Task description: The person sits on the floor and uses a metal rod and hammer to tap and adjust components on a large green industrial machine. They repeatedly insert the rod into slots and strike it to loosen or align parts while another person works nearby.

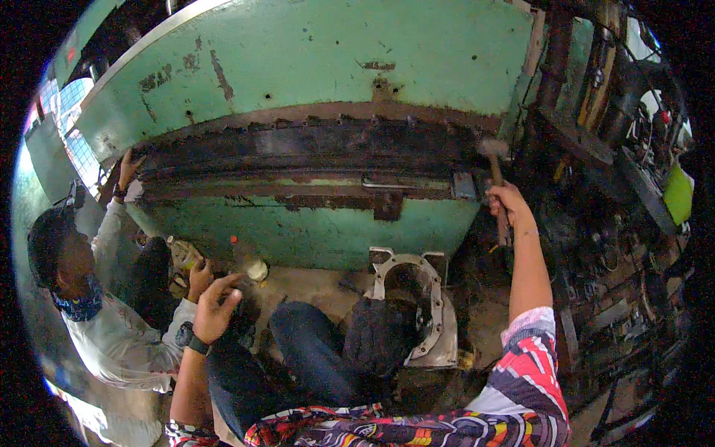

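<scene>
My right hand (pixel 506 203) is wrapped around the wooden handle of a hammer (pixel 498 173). The hammer's head is up against the right end of a long dark metal bar (pixel 313 145), which runs across the green machine (pixel 335 56). Whether the head touches the bar is hard to tell. My left hand (pixel 216 307) is raised at the lower left, loosely bent with the thumb apart, and nothing shows in it. Close to the hammer, a small grey metal block (pixel 463 185) sits on the ledge, beside a thin bent metal rod (pixel 398 184).
A co-worker in a white shirt (pixel 112 335) sits at my left, one hand (pixel 130 170) at the bar's left end, the other by a yellowish bottle (pixel 183 253). A ring-shaped metal casting (pixel 439 313) stands before me. Dark metal clutter (pixel 611 298) fills the right.
</scene>
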Action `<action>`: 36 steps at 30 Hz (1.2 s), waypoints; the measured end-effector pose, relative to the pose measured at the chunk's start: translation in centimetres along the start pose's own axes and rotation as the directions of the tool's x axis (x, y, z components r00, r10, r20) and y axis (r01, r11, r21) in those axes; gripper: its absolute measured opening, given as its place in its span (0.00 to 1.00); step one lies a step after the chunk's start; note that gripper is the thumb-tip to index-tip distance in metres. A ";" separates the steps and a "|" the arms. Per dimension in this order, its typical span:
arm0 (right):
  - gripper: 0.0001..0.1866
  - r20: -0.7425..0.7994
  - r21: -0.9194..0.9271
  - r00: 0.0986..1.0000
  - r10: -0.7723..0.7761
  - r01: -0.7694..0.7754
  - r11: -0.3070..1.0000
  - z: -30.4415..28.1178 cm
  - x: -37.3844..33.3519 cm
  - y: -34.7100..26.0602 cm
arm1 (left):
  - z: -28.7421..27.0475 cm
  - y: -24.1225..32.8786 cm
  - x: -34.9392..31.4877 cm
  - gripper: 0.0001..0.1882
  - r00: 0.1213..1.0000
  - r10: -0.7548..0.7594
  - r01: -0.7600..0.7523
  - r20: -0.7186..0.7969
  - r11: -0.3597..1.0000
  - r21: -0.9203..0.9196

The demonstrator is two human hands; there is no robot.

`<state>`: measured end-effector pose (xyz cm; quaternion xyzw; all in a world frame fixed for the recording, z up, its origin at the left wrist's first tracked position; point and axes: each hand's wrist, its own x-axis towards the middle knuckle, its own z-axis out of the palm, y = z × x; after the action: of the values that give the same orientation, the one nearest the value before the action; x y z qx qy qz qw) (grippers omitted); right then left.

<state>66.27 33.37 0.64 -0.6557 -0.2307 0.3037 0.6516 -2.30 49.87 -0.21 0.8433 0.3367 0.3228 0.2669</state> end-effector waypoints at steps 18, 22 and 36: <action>0.08 -0.013 0.057 1.000 -0.019 0.020 0.998 2.4 -1.4 -1.9 | 0.8 -1.1 0.5 0.19 0.988 -0.100 0.098 0.114 0.995 0.024; 0.04 -0.260 0.190 0.966 -0.022 0.073 0.979 -8.0 1.4 -0.3 | 0.3 -4.2 -2.0 0.18 0.998 -0.064 0.064 0.007 0.997 -0.038; 0.06 -0.073 -0.080 0.997 -0.035 0.029 0.996 -1.0 0.4 -1.9 | 2.5 -4.7 -0.6 0.19 0.998 -0.061 0.061 0.008 0.997 -0.052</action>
<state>67.49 33.03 2.50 -0.6878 -0.2287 0.2593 0.6383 -2.68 51.84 -5.14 0.8265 0.3529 0.3202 0.2996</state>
